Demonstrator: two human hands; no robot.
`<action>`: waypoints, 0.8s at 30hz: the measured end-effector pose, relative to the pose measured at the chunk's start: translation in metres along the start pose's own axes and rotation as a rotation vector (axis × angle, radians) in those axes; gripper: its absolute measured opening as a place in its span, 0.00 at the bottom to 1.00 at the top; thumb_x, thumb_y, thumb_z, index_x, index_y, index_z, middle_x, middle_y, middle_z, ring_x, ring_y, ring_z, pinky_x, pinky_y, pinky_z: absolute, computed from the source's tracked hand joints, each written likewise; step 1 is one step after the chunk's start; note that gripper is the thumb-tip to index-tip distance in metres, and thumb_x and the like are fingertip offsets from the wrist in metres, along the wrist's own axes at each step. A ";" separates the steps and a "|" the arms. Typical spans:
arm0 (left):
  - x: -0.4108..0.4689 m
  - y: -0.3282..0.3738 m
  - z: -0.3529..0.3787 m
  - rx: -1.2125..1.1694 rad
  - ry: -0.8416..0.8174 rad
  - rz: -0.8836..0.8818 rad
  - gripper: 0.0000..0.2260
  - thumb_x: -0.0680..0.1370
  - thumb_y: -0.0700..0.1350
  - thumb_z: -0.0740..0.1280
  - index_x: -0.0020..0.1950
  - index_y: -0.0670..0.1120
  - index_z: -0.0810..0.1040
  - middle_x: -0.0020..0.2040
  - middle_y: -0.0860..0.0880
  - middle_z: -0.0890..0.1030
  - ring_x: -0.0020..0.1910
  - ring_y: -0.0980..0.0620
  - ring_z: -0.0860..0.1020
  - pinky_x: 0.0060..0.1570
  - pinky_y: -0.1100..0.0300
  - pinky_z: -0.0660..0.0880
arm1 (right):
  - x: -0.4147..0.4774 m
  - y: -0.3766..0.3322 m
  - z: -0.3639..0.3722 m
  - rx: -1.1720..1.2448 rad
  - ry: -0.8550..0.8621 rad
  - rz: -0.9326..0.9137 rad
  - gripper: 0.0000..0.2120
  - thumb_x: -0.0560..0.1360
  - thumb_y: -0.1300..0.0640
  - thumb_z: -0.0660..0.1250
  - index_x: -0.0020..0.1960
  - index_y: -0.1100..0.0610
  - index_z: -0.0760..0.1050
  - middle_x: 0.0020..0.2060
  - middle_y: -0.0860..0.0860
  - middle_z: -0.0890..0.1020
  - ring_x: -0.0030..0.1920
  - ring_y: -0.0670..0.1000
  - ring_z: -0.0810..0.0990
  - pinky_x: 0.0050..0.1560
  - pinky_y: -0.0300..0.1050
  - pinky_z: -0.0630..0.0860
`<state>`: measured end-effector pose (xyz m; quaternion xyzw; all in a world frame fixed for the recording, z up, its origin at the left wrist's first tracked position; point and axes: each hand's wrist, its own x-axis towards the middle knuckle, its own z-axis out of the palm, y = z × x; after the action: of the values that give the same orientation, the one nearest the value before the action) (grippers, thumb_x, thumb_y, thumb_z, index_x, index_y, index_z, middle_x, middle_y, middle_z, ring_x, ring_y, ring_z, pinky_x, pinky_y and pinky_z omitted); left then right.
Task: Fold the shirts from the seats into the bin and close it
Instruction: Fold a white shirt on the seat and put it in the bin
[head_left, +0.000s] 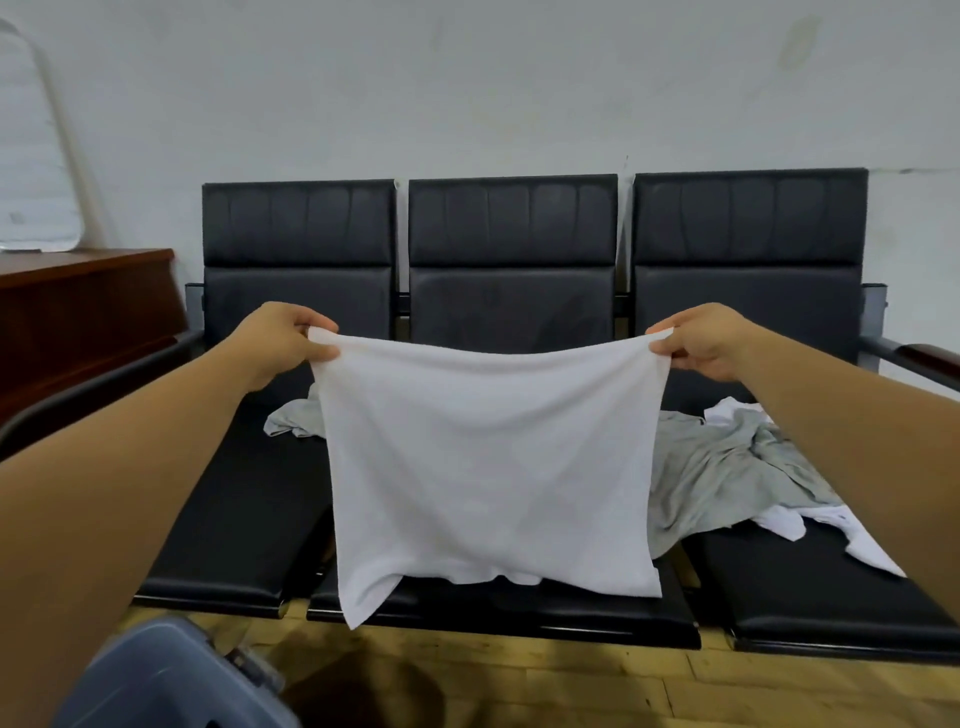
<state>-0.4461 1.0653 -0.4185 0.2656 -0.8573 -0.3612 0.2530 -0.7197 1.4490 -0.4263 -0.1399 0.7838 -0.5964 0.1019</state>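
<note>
Head view: both hands pinch the top corners of a white shirt (488, 467), left hand (283, 340) and right hand (701, 343) well apart, stretching it in front of black seats (509, 260). Grey shirts (727, 467) lie crumpled below the right hand. A grey bin (166, 680) sits below the left forearm.

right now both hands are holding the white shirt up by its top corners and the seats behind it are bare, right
Not quite. The head view shows both the left hand and right hand holding the white shirt up, but the seats aren't bare: crumpled grey and white shirts lie there.
</note>
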 end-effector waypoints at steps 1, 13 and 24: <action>0.007 0.000 0.002 0.114 0.028 0.023 0.15 0.75 0.37 0.74 0.61 0.43 0.82 0.55 0.47 0.79 0.54 0.48 0.76 0.56 0.55 0.71 | 0.007 0.000 0.002 -0.084 0.033 -0.032 0.09 0.74 0.72 0.69 0.54 0.66 0.80 0.55 0.62 0.81 0.56 0.60 0.81 0.54 0.52 0.81; 0.087 0.023 0.016 -0.319 0.466 0.026 0.06 0.77 0.40 0.73 0.52 0.47 0.82 0.48 0.47 0.84 0.44 0.54 0.84 0.49 0.59 0.82 | 0.092 -0.035 0.026 0.072 0.368 -0.276 0.05 0.75 0.65 0.71 0.43 0.57 0.80 0.47 0.57 0.83 0.48 0.56 0.84 0.50 0.51 0.84; 0.006 -0.052 0.025 -0.498 0.136 0.009 0.04 0.78 0.33 0.69 0.46 0.41 0.81 0.48 0.39 0.83 0.43 0.51 0.85 0.46 0.64 0.82 | 0.023 0.041 0.010 0.356 0.047 -0.207 0.05 0.74 0.68 0.68 0.43 0.61 0.80 0.38 0.56 0.81 0.43 0.54 0.79 0.53 0.48 0.78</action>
<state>-0.4522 1.0428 -0.4715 0.2152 -0.7240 -0.5414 0.3693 -0.7417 1.4423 -0.4682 -0.1855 0.6498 -0.7358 0.0448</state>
